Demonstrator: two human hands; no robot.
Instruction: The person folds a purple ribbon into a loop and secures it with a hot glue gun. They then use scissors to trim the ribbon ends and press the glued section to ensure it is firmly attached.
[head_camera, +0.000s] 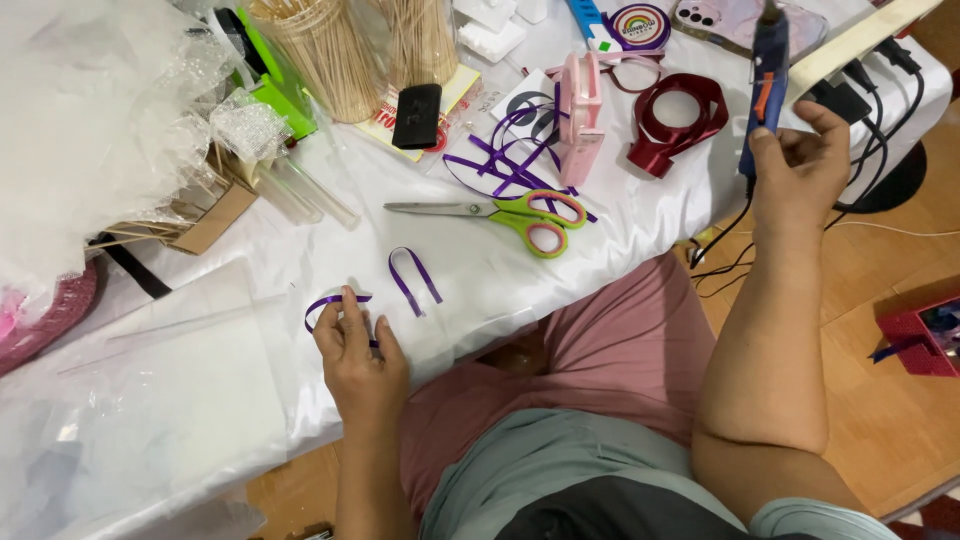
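Note:
My left hand (358, 360) rests on the white cloth and pinches a loop of narrow purple ribbon (322, 305) between thumb and fingers. A second folded purple ribbon piece (412, 279) lies just to its right. My right hand (800, 165) is raised at the table's right end and grips a blue glue gun (766, 85) with an orange trigger, held nearly upright. Scissors with green and pink handles (515, 215) lie between the two hands, beside a tangle of purple ribbon strips (508, 165).
A dark red ribbon roll (676, 125), a pink tape dispenser (580, 115), a phone (745, 20), skewer bundles (330, 55) and clear plastic wrap (90, 120) crowd the table's far side. A power strip with black cables (870, 50) sits at the right edge. Clear sheets (160, 380) lie left.

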